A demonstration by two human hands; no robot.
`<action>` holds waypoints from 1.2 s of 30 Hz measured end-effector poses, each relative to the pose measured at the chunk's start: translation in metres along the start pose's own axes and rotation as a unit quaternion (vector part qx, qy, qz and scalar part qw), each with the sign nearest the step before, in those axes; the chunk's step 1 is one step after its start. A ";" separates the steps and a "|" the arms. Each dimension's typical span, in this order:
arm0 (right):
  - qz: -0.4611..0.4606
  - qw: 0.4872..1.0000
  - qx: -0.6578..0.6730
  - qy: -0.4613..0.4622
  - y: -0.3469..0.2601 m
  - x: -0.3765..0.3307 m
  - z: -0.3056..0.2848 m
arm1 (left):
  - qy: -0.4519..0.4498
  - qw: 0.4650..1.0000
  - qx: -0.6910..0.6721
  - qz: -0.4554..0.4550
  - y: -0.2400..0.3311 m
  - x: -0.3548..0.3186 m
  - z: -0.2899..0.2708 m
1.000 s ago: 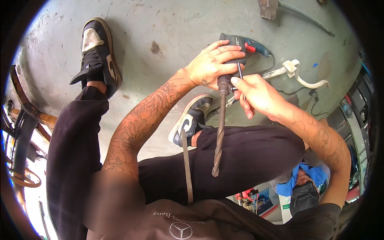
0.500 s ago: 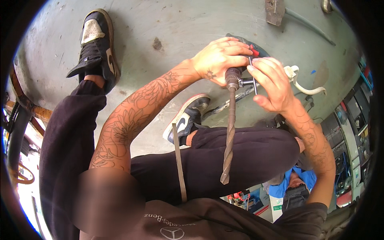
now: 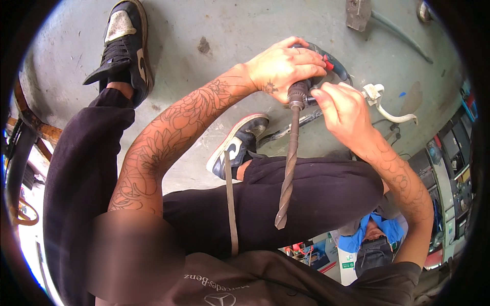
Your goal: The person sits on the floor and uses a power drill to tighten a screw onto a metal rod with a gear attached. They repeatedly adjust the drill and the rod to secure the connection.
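Observation:
A power drill with a dark body and red part (image 3: 329, 65) points its bit back toward me. My left hand (image 3: 290, 66) is wrapped over the drill body just behind the geared metal chuck (image 3: 296, 93). A long, rust-brown twist drill bit (image 3: 290, 163) sits in the chuck, its tip above my bent leg. My right hand (image 3: 347, 109) is closed around the chuck key (image 3: 310, 101), whose shaft meets the chuck's right side. The key's cross handle is hidden in my fingers.
A hammer (image 3: 359, 14) lies at the far right on the grey floor (image 3: 178, 76), near a white hooked part (image 3: 380, 99). A flat strip (image 3: 230, 204) hangs over my leg. Another person in blue (image 3: 357, 237) is at the lower right, beside cluttered shelves (image 3: 454, 178).
My right fingers have gone from extended along the chuck key's cross handle to curled around it, and the handle is now covered. The left hand still holds the drill.

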State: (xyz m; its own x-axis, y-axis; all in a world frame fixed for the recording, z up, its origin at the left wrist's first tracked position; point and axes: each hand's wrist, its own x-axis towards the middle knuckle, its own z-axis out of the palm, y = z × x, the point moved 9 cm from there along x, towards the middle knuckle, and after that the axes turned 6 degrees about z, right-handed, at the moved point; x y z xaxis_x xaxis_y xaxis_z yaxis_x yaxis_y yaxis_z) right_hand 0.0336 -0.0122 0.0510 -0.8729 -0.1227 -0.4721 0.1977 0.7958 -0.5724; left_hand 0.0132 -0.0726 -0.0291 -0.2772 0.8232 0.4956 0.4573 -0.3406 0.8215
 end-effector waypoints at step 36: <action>-0.322 0.933 -0.142 -0.070 -0.022 0.020 -0.025 | -0.029 0.998 -0.040 0.028 -0.010 0.026 0.024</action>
State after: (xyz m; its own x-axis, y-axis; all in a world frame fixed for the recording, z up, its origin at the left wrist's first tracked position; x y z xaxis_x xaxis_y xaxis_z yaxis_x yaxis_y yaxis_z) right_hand 0.0004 -0.0175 0.0710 -0.6989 -0.6907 -0.1856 -0.4918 0.6526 -0.5764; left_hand 0.0216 -0.0374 -0.0313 -0.2033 0.8256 0.5264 0.4004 -0.4205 0.8141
